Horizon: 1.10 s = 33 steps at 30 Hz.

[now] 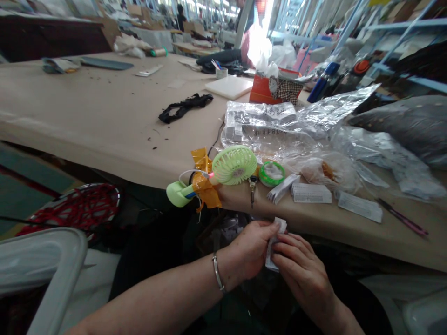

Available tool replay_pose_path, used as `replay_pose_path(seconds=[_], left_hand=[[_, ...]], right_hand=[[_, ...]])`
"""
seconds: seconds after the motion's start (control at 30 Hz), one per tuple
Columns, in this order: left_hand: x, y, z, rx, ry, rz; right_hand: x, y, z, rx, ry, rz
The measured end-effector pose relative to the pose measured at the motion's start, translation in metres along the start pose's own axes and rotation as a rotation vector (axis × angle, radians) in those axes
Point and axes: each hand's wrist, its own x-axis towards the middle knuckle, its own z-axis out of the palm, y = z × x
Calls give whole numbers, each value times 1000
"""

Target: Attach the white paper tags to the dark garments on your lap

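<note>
Between my two hands, just off the table's front edge, is a small stack of white labels. My left hand, with a bracelet at the wrist, is closed round the stack's left side, thumb near its top. The fingers of my right hand press on its right side. On the table beyond lie a folded white strip bundle, a printed label stack and another label stack. A green round container stands behind them.
A green fan is taped at the table edge, beside a pointed tool. Purple-handled scissors or tweezers lie right. Clear plastic bags cover the table behind; a black cloth piece lies left of them.
</note>
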Motion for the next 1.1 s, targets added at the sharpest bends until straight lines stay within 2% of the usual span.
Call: replay_pose_path(seconds=[0.1, 0.17, 0.23, 0.33, 0.43, 0.5, 0.6, 0.77, 0.93, 1.1], left_hand=[[-2, 1, 1, 54, 22, -8], [-4, 3, 1, 106, 59, -45], [-5, 4, 0, 158, 82, -101], [-4, 3, -5, 196, 116, -100], [-4, 0, -10, 198, 112, -94], [-4, -2, -12, 208, 118, -99], [-5, -4, -13, 229, 125, -117], [-4, -6, -18, 253, 98, -110], [-4, -7, -19, 264, 86, -107], [-7, -5, -15, 269, 116, -111]], right_hand=[[-3, 1, -3, 13, -14, 18], [-6, 10, -9, -30, 3, 65], [-8, 28, -20, -170, 70, 165], [-12, 61, -39, -520, 168, 369], [-19, 87, -51, -790, 102, 505], [-26, 94, -52, -845, 33, 523], [-35, 94, -54, -799, 30, 456], [-42, 88, -62, -579, 179, 345], [-42, 92, -62, -496, 257, 417], [-42, 99, -64, -494, 206, 407]])
